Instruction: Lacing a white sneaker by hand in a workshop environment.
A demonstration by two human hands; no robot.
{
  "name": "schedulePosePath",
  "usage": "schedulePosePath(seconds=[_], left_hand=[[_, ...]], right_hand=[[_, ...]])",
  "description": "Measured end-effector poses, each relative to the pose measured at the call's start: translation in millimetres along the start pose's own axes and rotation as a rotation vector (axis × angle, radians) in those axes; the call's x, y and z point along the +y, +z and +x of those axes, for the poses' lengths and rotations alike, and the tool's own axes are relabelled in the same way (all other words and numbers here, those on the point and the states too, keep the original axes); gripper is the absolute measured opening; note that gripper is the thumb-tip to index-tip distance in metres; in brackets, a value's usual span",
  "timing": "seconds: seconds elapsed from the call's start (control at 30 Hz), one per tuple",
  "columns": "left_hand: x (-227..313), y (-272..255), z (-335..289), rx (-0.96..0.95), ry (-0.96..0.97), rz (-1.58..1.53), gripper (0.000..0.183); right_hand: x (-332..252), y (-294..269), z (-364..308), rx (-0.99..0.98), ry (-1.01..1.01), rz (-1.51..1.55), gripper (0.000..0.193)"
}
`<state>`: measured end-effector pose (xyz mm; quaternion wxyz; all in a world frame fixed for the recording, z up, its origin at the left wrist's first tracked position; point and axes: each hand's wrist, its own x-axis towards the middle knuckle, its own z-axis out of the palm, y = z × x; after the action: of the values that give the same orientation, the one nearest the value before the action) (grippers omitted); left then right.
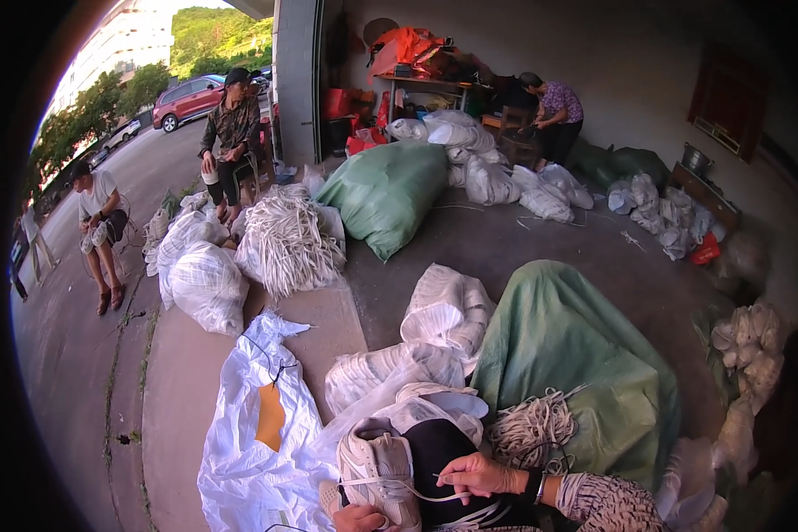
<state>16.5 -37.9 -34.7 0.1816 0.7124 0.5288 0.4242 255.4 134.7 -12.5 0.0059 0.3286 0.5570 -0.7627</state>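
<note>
A beige shoe sits upright in the person's lap, with a pale lace across its front. The left hand touches the shoe's near side; the lower edge cuts it off, so I cannot tell how firmly its fingers close. The right hand, to the right of the shoe, has thumb and forefinger brought together, pinching the lace. A black wristband circles that wrist below a patterned sleeve.

Right of the shoe and slightly beyond it lies a bundle of laces, against a large green sack. Clear bags of pale shoes lie just beyond the shoe. A crumpled white sheet spreads to its left. Well beyond the shoe, to the left, stands a lace heap, with a seated person behind it.
</note>
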Motion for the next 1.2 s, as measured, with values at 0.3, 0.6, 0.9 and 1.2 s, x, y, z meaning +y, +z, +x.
schedulePosePath(seconds=[0.3,0.6,0.9,1.2], left_hand=[[2.5,-0.2,-5.2,0.022,-0.023,-0.002,0.014],[8.5,-5.7,-1.7,0.032,-0.007,-0.011,0.014],[7.3,-5.4,-4.4,0.019,-0.019,-0.023,0.016],[5.1,-2.2,-6.5,0.025,-0.031,0.005,0.016]], right_hand=[[-3.2,4.1,-1.1,-0.012,-0.048,-0.049,0.026],[-4.7,6.3,-2.6,-0.002,-0.042,-0.05,0.026],[-2.5,5.7,-1.6,-0.007,-0.045,-0.009,0.028],[-2.5,5.8,-2.9,0.005,-0.049,-0.003,0.025]])
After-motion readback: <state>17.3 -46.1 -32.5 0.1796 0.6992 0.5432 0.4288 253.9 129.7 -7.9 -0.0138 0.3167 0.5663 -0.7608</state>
